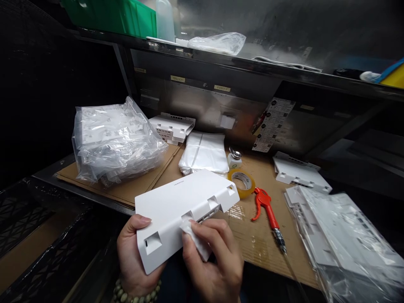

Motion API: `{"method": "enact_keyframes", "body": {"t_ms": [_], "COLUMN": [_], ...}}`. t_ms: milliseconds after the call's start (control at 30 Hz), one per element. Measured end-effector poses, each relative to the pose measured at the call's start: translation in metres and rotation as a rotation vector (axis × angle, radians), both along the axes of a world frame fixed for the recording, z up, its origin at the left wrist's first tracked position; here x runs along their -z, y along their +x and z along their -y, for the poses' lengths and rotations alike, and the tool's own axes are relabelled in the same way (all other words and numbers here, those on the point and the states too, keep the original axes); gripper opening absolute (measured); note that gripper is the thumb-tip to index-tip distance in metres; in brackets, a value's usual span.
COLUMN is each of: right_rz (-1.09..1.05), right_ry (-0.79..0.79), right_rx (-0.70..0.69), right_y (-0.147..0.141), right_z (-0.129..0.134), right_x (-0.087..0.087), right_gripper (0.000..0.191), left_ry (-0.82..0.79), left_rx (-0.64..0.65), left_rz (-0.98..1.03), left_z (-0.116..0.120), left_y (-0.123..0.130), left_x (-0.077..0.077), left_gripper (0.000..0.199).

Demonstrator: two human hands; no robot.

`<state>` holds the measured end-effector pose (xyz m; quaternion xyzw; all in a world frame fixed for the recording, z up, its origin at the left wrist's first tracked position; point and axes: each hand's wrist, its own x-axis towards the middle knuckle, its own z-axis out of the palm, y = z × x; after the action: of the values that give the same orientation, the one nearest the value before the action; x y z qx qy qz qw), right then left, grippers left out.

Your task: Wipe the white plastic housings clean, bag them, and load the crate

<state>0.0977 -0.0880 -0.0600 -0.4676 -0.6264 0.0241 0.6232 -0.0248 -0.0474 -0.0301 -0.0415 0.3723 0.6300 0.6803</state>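
— Item one?
— HUAWEI-marked white plastic housing (176,200), tilted, at the near edge of the table (249,244); left hand (135,256), grip closed around one end.
— Right hand (217,252)?
— Grip pinching one white cloth (198,242) against the housing's slotted edge.
— Beyond, from where I stand?
— One yellow tape roll (243,194), one red air blow gun (266,206).

Your white case (176,202) shows brightest, while the far left sinks to near-black. You get glints on the left bag (120,139), a dull sheen on the back panel (195,103), and stretching toward the edges.
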Motion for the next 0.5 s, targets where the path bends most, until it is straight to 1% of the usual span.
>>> {"method": "enact_keyframes", "body": {"t_ms": [100,200,300,433,500], "right_rz": [0.059,0.059,0.071,0.066,0.04], "right_ry": [-0.006,0.024,0.056,0.006,0.009], "right_rx": [0.033,0.073,0.072,0.056,0.044], "right_y": [-0.0056,-0.0084,-0.0089,-0.0055,-0.0025], "right_z": [-0.0008,-0.0013,-0.0017,-0.0027,-0.0029], "right_x": [0.0012,0.003,0.005,0.0043,0.0023], "right_gripper": [0.022,0.023,0.022,0.024,0.025], "left_ry": [0.026,0.05,0.064,0.064,0.05], "left_rx": [-0.086,-0.125,-0.135,-0.121,-0.105], "left_rz": [-0.048,-0.074,-0.082,-0.088,-0.076], "left_z": [0.0013,0.0032,0.0049,0.0062,0.006], "left_y": [0.0048,0.0074,0.0079,0.0067,0.0057], "left_x": [-0.0022,-0.002,-0.0018,-0.0028,-0.0029], "left_gripper": [0.072,0.069,0.068,0.068,0.069]}}
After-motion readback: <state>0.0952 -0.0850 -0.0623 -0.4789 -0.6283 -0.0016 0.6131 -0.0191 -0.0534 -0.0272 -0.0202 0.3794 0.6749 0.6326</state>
